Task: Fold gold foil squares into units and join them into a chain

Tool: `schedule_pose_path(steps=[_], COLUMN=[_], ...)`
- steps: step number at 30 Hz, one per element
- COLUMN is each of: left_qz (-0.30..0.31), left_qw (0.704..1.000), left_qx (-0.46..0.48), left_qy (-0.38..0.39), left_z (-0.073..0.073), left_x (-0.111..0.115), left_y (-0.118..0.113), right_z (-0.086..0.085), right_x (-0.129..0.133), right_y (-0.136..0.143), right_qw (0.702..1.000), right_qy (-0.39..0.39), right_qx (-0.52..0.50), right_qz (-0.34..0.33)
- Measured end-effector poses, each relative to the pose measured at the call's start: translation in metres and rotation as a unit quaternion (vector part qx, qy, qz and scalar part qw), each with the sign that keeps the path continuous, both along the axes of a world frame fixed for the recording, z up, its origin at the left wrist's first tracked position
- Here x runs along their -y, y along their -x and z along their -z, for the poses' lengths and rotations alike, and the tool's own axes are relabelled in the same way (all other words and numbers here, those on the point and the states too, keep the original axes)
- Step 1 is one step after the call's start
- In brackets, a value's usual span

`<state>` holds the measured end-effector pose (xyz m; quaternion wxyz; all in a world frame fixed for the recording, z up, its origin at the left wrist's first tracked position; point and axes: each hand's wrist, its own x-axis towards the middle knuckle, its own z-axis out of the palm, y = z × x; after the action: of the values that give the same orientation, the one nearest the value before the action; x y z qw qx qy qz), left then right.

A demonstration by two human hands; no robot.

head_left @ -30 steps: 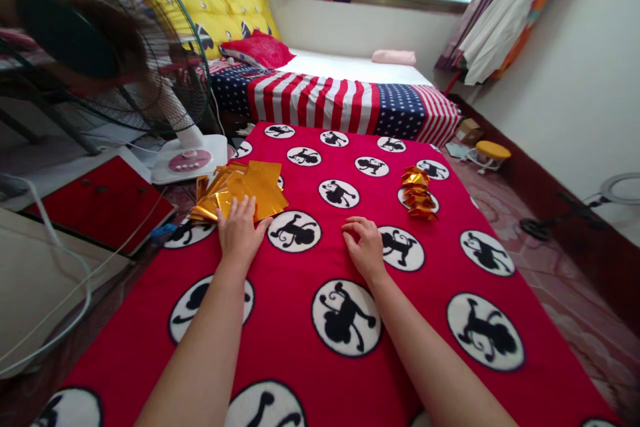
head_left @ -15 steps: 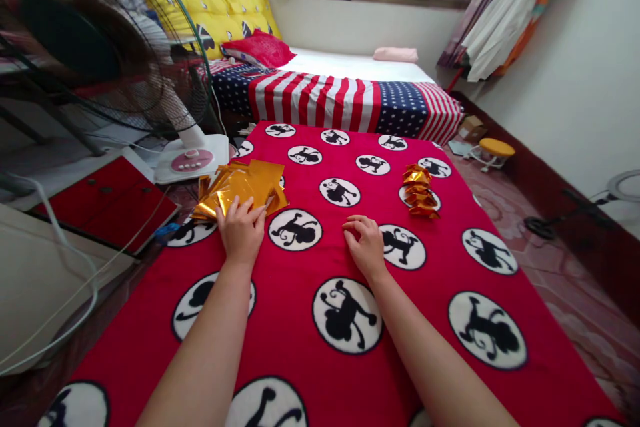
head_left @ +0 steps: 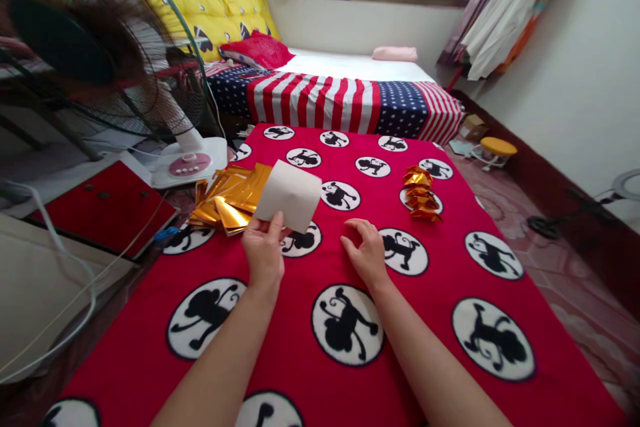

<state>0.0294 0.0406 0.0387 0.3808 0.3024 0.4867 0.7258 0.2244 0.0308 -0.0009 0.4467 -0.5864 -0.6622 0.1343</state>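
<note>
Between thumb and fingers, my left hand [head_left: 265, 250] pinches a sheet of paper [head_left: 290, 195], its pale back facing me, tilted up off the cloth. Just behind and to the left lies a loose pile of shiny gold foil sheets [head_left: 233, 203]. My right hand [head_left: 367, 247] rests on the red cloth [head_left: 320, 267] with fingers curved and thumb apart, holding nothing. Farther right stands a row of folded gold foil pieces [head_left: 421, 193], nested one against another.
A running fan [head_left: 190, 153] stands at the left edge, above a red panel [head_left: 100, 207]. Beyond the cloth is a bed [head_left: 320, 103] with a striped, starred cover. A yellow-topped stool [head_left: 499, 145] is on the floor at right.
My left hand has lifted a sheet from the foil pile, turned it pale side toward me and moved right. My right hand has barely moved.
</note>
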Motion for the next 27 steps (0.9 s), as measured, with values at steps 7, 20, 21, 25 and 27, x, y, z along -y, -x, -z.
schedule_pose_path(steps=[7, 20, 21, 25, 27], left_qz=[0.248, 0.342, 0.360, 0.349, 0.322], left_qw=[0.957, 0.934, 0.924, 0.904, 0.908], left_qx=[0.116, -0.096, -0.126, -0.248, -0.267], left_qy=[0.098, 0.043, 0.034, -0.005, -0.017], left_z=[0.016, 0.032, 0.032, 0.032, 0.035], left_x=[0.026, 0.005, 0.005, 0.004, 0.003], left_y=[-0.039, 0.001, 0.000, 0.001, 0.001], right_z=[-0.001, 0.001, 0.002, 0.003, 0.001], right_x=[0.005, 0.006, 0.006, 0.009, 0.009], right_y=[0.002, -0.004, -0.004, -0.003, -0.003], right_qw=[0.993, 0.989, 0.989, 0.988, 0.987], right_qy=[-0.071, -0.019, -0.016, -0.006, -0.005], right_qx=[-0.096, -0.131, -0.125, -0.107, -0.108], right_qz=[-0.013, -0.066, -0.075, -0.116, -0.122])
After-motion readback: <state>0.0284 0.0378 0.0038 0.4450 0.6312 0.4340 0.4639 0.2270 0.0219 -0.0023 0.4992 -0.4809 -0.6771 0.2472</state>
